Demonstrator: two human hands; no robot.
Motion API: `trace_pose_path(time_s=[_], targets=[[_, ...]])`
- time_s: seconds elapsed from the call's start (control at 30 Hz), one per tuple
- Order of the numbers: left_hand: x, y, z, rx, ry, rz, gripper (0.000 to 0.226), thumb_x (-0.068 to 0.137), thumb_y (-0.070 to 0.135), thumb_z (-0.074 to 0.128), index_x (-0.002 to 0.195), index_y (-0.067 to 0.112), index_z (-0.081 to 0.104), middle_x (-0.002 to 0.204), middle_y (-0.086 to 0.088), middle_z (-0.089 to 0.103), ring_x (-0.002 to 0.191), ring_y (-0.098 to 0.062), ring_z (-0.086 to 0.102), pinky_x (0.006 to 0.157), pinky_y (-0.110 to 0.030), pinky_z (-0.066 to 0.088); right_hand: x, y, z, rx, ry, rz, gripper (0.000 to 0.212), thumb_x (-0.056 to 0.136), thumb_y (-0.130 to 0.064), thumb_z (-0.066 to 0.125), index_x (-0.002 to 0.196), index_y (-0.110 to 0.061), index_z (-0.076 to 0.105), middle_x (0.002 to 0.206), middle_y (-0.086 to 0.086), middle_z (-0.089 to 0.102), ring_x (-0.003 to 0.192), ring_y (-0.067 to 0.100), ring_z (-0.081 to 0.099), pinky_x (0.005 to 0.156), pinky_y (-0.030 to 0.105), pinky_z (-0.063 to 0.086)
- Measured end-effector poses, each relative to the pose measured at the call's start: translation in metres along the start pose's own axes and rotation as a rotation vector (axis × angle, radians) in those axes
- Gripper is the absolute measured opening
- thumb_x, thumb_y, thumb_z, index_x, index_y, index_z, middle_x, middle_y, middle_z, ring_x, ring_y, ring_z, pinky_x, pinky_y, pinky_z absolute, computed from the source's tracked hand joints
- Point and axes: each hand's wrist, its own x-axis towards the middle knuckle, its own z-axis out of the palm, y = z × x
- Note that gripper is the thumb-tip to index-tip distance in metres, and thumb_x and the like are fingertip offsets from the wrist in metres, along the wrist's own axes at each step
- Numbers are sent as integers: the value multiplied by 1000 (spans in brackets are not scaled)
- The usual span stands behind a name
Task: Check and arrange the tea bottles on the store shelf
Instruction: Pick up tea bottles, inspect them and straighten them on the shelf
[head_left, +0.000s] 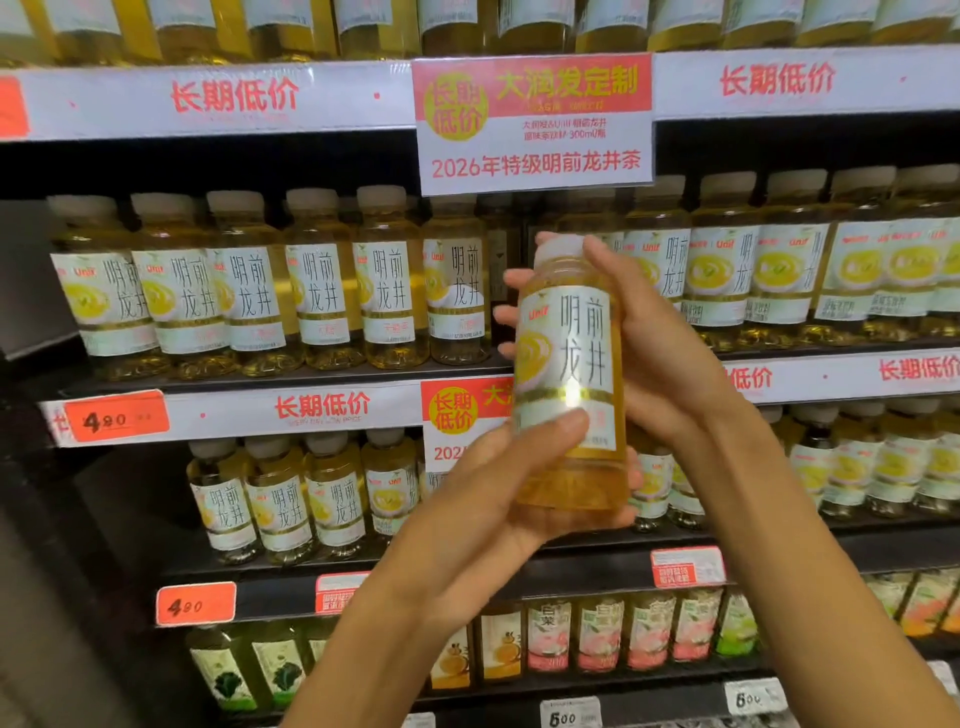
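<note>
At centre frame, the left hand (498, 499) is cupping the base and the right hand (660, 358) is gripping the upper body of a tea bottle (571, 374), fingers curled around it, checking the label; next, presumably, returning it upright to the gap (506, 270) in the shelf row (291, 376) behind.

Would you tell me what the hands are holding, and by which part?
One tea bottle: left hand grips its lower body, right hand its upper body below the cap.
</note>
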Motion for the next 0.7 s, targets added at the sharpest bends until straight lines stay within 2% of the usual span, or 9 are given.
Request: trace_pose_path(time_s=[0.07,0.13,0.2,0.3,0.4,0.47,0.7], targets=[[2,-3,-6,171,95,14,36,79,29,73,113,24,68,111,-11,71,103,-23,68,86,-35,56,-4,1,-3,-109,32,-33,41,93,-45,48,114,-16,67,112,16,69,106,28,66,87,42,55],[4,-4,-11,297,131,62,37,79,31,70,115,32,63,114,1,71,108,-15,65,90,-29,54,-8,1,-3,-141,-9,-91,36,93,-42,49,111,-17,67,112,14,69,108,29,64,89,41,54],[7,-4,-12,394,140,133,43,78,29,74,117,34,58,113,10,70,108,-6,64,85,-19,53,-10,0,-1,-146,-26,-180,30,94,-35,49,109,-16,67,114,14,68,112,31,62,93,40,52],[15,-6,-17,507,161,262,53,72,21,75,119,31,55,111,16,70,105,-1,64,78,-13,51,-14,-3,-1,-149,-93,-285,32,93,-24,49,121,-15,59,117,9,67,115,27,60,97,37,49],[22,-3,-24,616,200,374,60,73,12,76,126,26,52,115,18,67,107,2,62,82,-11,49,-20,-8,-5,-160,-189,-362,45,89,-26,58,131,-13,49,121,7,65,120,25,56,101,36,46],[25,1,-29,663,209,430,64,70,14,77,128,24,51,117,16,65,111,1,60,85,-12,48,-24,-11,-6,-183,-238,-397,53,84,-30,65,132,-16,48,122,4,64,124,26,52,103,36,43],[26,7,-32,742,189,483,71,67,21,82,130,17,51,120,13,64,116,-4,58,92,-15,46,-29,-16,-3,-234,-307,-439,55,77,-35,73,127,-20,55,118,-1,63,121,27,51,99,36,44]])
